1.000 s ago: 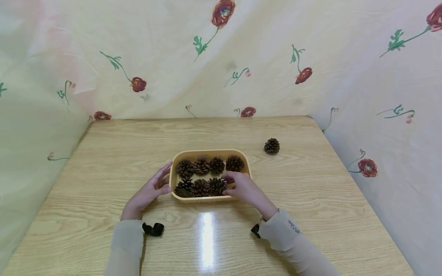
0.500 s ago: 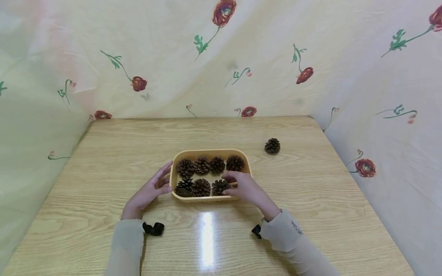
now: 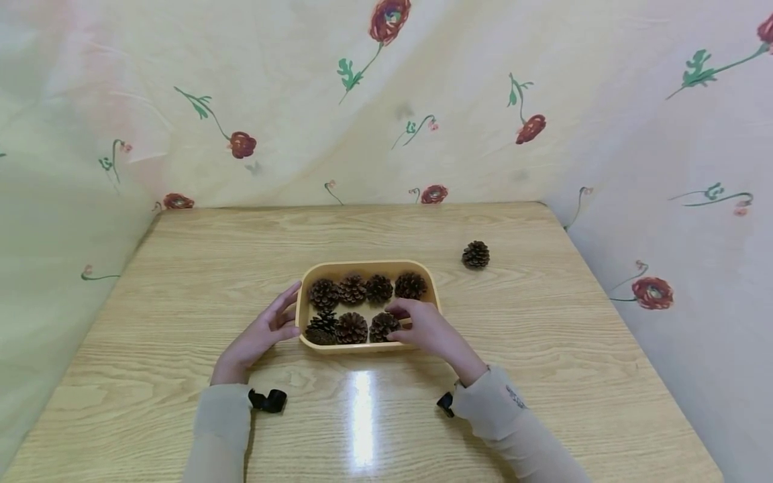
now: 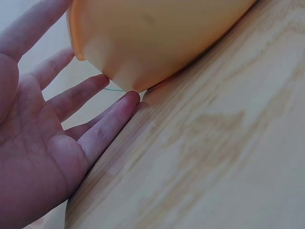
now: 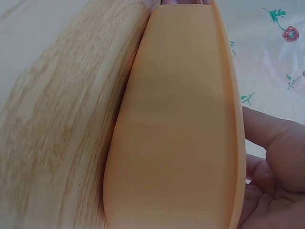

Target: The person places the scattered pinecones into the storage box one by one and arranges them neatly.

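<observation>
A yellow oblong tray with raised walls stands on the table, holding several brown pine cones in two rows. My left hand lies against its left end, fingers extended and spread; in the left wrist view the fingertips meet the outside wall. Over the tray's right end, my right hand reaches inside and grips a pine cone in the front row between thumb and fingers. In the right wrist view the tray wall hides the cones and the fingertips.
Another pine cone lies alone on the wooden table, behind and to the right of the tray. Flower-printed cloth encloses the table at the back and both sides.
The pine cone at my right hand has turned and shifted slightly right, opening a small gap from its neighbour. The left hand and the tray have stayed in place.
</observation>
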The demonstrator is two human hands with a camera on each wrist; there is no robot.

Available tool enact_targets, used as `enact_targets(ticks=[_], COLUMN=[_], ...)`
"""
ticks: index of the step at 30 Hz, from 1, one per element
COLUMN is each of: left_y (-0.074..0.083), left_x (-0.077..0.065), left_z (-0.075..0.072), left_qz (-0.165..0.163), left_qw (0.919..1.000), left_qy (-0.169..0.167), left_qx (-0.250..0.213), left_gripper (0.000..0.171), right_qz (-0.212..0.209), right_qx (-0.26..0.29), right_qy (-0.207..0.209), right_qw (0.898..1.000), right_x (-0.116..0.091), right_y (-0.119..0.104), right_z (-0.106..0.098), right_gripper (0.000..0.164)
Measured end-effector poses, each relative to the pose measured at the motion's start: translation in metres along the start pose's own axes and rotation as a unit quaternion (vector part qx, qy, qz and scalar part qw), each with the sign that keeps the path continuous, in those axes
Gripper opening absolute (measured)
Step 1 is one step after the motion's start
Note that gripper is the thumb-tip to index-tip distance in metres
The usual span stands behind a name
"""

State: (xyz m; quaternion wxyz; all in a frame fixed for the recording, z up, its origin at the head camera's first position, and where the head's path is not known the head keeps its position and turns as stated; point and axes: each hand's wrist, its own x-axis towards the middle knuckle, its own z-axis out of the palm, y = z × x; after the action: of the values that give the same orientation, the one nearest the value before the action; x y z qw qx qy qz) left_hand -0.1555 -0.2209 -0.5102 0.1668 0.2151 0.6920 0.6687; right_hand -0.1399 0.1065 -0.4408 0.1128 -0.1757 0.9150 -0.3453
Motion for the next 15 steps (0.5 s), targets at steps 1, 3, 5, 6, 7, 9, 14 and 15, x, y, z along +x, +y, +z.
enact_targets(ticks=[1,3,5,6,7,9,14,15], left_y=[0.0002,0.0001,0.0002,0.0002,0.0001,-0.0002,-0.0006,-0.0006], left_x=[0.0001,0.0002,0.0004,0.0005,0.0005,0.0007,0.0004,0.0003], left_z=[0.0001,0.0002,0.0002,0.0001,0.0001,-0.0001,0.0001,0.0002], left_qz=[0.0,-0.002,-0.003,-0.003,-0.004,-0.004,-0.004,-0.004], left_qw=[1.0,1.0,1.0,1.0,1.0,1.0,1.0,1.0], left_qy=[0.0,0.001,0.002,0.003,0.003,0.004,0.004,0.004], left_qx=[0.0,0.001,0.002,0.002,0.003,0.005,0.005,0.005], left_gripper=[0.084,0.084,0.084,0.084,0.084,0.084,0.083,0.083], right_qz=[0.0,0.002,0.001,0.002,0.002,0.004,0.011,0.009], right_qx=[0.001,0.001,-0.001,-0.002,-0.003,-0.006,-0.007,-0.008], right_qy=[-0.001,-0.002,0.0,0.001,0.002,0.004,0.004,0.004], right_qw=[1.0,1.0,1.0,1.0,1.0,1.0,1.0,1.0], right_x=[0.0005,0.0015,0.0024,0.003,0.0035,0.0042,0.0041,0.0039], right_y=[0.0004,0.0008,0.0004,-0.0001,-0.0007,-0.0027,-0.0061,-0.0061], right_z=[0.0005,0.0015,0.0025,0.0029,0.0035,0.0043,0.0054,0.0053], right_gripper=[0.047,0.047,0.046,0.045,0.044,0.043,0.042,0.042])
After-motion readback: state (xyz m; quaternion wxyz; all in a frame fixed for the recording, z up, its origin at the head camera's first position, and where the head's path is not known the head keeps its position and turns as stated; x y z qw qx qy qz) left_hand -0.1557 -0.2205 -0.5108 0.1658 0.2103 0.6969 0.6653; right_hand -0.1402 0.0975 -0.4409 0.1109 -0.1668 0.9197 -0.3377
